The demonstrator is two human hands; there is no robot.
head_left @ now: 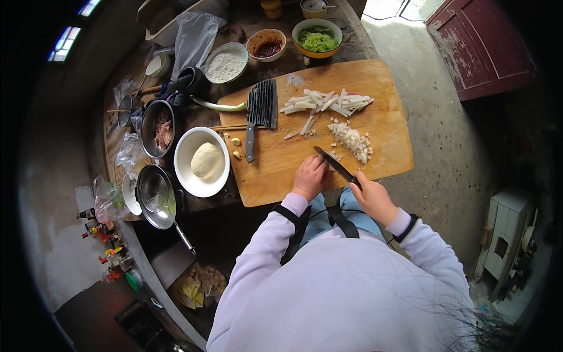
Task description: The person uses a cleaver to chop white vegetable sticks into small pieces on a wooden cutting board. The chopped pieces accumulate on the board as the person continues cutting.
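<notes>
My right hand (374, 200) grips the handle of a dark-bladed kitchen knife (336, 165), its blade slanting down to the wooden cutting board (281, 176). Close against the blade's left side, my left hand (309, 176) has its fingers curled over pale vegetable pieces (332, 167), mostly hidden by the fingers and knife. Just beyond the blade lies a heap of finely diced white vegetable (352, 141) with pinkish bits. Farther up the board are white vegetable strips (327, 103). A broad cleaver (261, 108) with a grey handle rests at the board's left, near several garlic cloves (236, 141).
Left of the board stand a white bowl (179, 163) with dough, a metal bowl (144, 141) of minced meat and a strainer (156, 198). Bowls of flour (226, 64), red sauce (267, 46) and chopped greens (317, 39) line the back. A scallion stalk (217, 105) overlaps the board's edge.
</notes>
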